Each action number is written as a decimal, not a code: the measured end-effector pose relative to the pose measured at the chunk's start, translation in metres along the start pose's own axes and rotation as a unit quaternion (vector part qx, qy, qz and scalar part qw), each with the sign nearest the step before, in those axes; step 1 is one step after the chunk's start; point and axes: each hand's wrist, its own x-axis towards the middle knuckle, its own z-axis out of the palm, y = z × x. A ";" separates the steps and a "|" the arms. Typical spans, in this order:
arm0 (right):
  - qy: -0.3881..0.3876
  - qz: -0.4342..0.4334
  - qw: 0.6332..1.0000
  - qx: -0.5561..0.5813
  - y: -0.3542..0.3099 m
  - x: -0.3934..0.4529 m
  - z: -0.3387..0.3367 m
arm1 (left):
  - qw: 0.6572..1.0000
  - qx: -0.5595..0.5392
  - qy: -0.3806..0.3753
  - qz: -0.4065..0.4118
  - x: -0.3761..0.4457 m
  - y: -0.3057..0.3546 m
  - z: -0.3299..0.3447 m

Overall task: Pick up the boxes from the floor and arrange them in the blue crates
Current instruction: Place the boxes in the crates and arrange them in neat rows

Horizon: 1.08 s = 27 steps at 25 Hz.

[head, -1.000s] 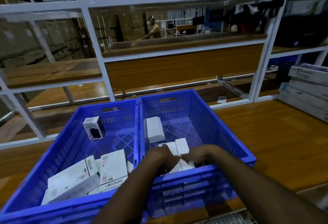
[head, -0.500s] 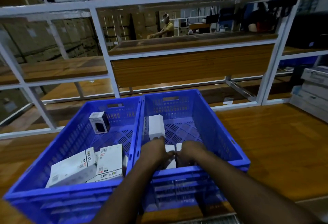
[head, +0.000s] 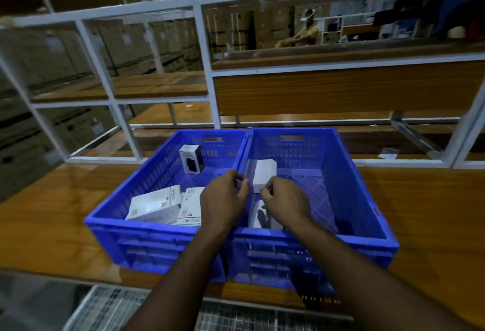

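Note:
Two blue crates stand side by side on a wooden shelf, the left crate (head: 147,221) and the right crate (head: 367,199). Both my hands hover over the divider between them. My left hand (head: 224,197) has its fingers curled next to a white box (head: 265,173) lying far back in the right crate. The fingertips of my right hand (head: 286,200) meet that box's near edge; a grip is not clear. Another box (head: 258,216) lies below my hands, mostly hidden. The left crate holds a dark-printed box (head: 191,159) and two white boxes (head: 154,204).
White metal racking (head: 210,89) with wooden shelves rises behind the crates. Bare wooden shelf (head: 433,212) lies on either side of them. A wire grid (head: 112,309) runs below the shelf's front edge. A person sits far off behind the rack (head: 305,33).
Both hands have lifted off the boxes at the near end of the right crate and moved forward to the far white box. The camera has tilted and pulled back.

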 end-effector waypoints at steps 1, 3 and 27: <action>0.014 -0.020 1.000 0.012 -0.008 -0.004 0.002 | 1.000 0.000 0.015 -0.017 -0.005 -0.005 -0.007; 0.030 -0.064 0.997 0.032 -0.025 -0.011 0.007 | 0.999 0.006 0.033 -0.040 -0.016 -0.018 -0.020; -0.237 -0.341 0.905 0.087 -0.279 -0.330 0.158 | 0.902 0.099 0.160 -0.389 -0.359 -0.223 -0.253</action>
